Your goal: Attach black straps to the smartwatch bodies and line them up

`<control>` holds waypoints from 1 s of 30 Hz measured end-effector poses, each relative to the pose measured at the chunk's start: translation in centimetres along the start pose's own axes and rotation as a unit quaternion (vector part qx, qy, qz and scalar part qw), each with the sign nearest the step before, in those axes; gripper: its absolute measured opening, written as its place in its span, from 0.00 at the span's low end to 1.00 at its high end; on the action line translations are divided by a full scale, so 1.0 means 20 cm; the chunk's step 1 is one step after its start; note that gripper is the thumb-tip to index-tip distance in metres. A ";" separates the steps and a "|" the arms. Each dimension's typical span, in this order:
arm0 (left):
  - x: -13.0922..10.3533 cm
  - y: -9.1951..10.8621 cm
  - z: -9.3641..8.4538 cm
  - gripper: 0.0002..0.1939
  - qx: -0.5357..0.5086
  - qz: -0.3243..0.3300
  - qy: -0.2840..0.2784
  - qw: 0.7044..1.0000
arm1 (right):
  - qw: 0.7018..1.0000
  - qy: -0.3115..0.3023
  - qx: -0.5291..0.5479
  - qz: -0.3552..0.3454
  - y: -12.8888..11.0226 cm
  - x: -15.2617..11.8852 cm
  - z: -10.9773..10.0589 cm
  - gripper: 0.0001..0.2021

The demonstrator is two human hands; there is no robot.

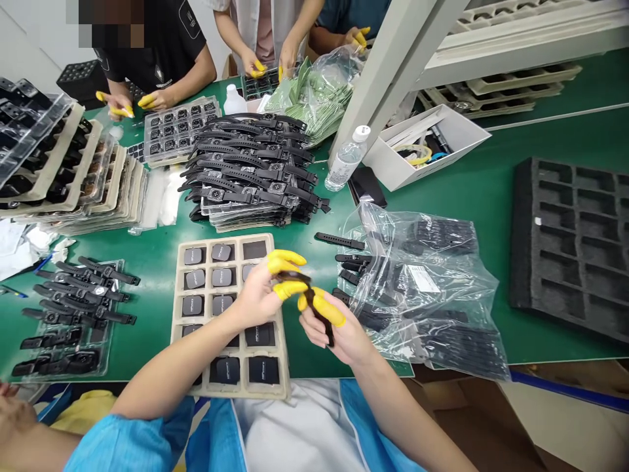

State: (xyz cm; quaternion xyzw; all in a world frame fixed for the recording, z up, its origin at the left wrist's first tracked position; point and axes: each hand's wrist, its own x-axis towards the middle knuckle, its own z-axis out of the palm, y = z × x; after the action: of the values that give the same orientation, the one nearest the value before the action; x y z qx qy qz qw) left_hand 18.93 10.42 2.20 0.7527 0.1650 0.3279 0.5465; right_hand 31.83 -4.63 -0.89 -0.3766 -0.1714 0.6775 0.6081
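Observation:
My left hand, with yellow finger covers, pinches a dark smartwatch body above the right side of a beige tray. My right hand, also with yellow finger covers, is closed on a black watch strap. The strap's upper end meets the watch body; whether it is seated there I cannot tell. The beige tray below holds dark square pieces in its compartments, some hidden by my left arm. To the right, a clear plastic bag of black straps lies near my right hand.
Stacked trays of strapped watches stand behind the beige tray. More watches lie at left, near tall tray stacks. A water bottle, white box and black foam tray are rightward. Co-workers' hands work across the table.

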 end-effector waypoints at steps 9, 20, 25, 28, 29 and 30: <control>0.03 -0.03 -0.04 0.15 -0.028 -0.106 0.016 0.994 | 0.989 0.081 -0.106 -0.062 -0.07 0.02 -0.05 0.16; -0.02 -0.05 -0.05 0.33 0.212 0.085 -0.214 0.950 | 0.999 -0.014 -0.037 -0.016 -0.05 0.05 0.06 0.19; -0.03 -0.05 -0.05 0.33 0.218 0.095 -0.208 0.949 | 1.000 0.001 0.016 -0.002 -0.06 0.05 0.07 0.17; -0.03 -0.05 -0.04 0.32 0.235 0.108 -0.195 0.946 | 0.998 0.001 0.055 -0.011 -0.06 0.05 0.08 0.16; -0.03 -0.04 -0.03 0.31 0.243 0.114 -0.194 0.944 | 0.998 0.002 0.066 -0.016 -0.05 0.04 0.08 0.16; -0.02 -0.04 -0.03 0.30 0.249 0.119 -0.197 0.941 | 0.997 0.005 0.076 -0.020 -0.05 0.04 0.08 0.15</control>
State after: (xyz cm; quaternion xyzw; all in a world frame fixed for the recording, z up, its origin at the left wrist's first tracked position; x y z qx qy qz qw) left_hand 18.31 10.80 1.48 0.9283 0.0401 0.1844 0.3204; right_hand 31.38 -3.21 0.65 -0.3293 -0.1241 0.6741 0.6494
